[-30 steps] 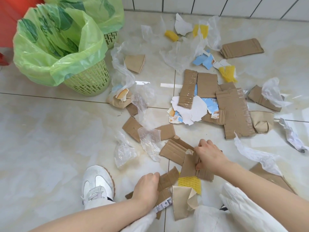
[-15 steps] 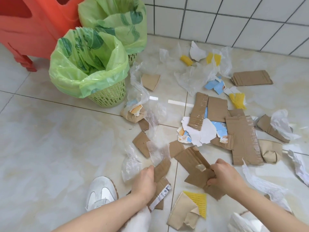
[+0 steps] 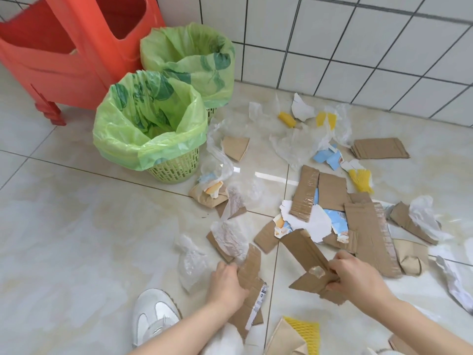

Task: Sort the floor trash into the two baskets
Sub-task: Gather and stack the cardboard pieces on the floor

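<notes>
White wall tiles with dark grout run behind a pale glossy floor (image 3: 76, 226), and we crouch over it with both hands low in the view. Our left hand (image 3: 226, 283) has its grip curled round a cardboard piece with a label strip (image 3: 252, 280), holding it just off the floor above our white shoe (image 3: 153, 316). Our right hand (image 3: 358, 278) pinches two folded cardboard strips (image 3: 304, 254), fingers and thumb closed on their near ends while the far ends lift up and away from the grip. Beyond and to the left of the left grip stand the two baskets: the near basket (image 3: 176, 167) with its green liner open, and the far basket (image 3: 189, 60) just behind it against the wall, both beside a red plastic stool (image 3: 64, 60). Crumpled clear plastic (image 3: 190, 262) lies just left of the left grip, and another sheet (image 3: 230, 234) rests on cardboard just ahead of it. Ahead of the right grip sits a heap of taped cardboard flats (image 3: 366, 226) over torn white and blue paper (image 3: 320, 221). Farther off lie more clear film (image 3: 297, 144), yellow foam netting (image 3: 361, 178) and a corrugated piece (image 3: 378, 148). Near our right forearm, another yellow net (image 3: 304, 331) rests on folded brown cardboard
</notes>
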A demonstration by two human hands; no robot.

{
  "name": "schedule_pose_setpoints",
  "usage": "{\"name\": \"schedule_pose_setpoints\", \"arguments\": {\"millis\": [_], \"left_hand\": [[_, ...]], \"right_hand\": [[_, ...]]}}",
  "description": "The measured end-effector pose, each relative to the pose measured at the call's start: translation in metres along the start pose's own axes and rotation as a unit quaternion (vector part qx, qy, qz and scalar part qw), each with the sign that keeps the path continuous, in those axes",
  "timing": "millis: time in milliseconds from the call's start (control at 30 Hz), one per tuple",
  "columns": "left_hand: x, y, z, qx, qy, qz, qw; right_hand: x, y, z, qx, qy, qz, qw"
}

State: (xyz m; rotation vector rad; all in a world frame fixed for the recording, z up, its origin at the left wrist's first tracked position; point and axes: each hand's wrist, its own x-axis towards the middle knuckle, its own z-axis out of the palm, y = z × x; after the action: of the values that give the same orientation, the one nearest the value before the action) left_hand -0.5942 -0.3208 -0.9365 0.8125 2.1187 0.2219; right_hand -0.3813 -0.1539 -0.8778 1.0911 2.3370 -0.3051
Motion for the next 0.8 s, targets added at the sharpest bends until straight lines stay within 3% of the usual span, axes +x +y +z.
{"name": "schedule_pose_setpoints", "arguments": {"millis": [233, 800], "left_hand": [[-0.009, 0.01, 0.023, 0.081, -0.019, 0.065, 0.994], [-0.003, 0.02, 0.016, 0.169, -0.017, 0.079, 0.982]], "right_hand": [[-0.003, -0.004, 0.0, 0.035, 0.027, -0.016, 0.999], [-0.003, -0.007, -0.006, 0.075, 0.027, -0.038, 0.996]]}}
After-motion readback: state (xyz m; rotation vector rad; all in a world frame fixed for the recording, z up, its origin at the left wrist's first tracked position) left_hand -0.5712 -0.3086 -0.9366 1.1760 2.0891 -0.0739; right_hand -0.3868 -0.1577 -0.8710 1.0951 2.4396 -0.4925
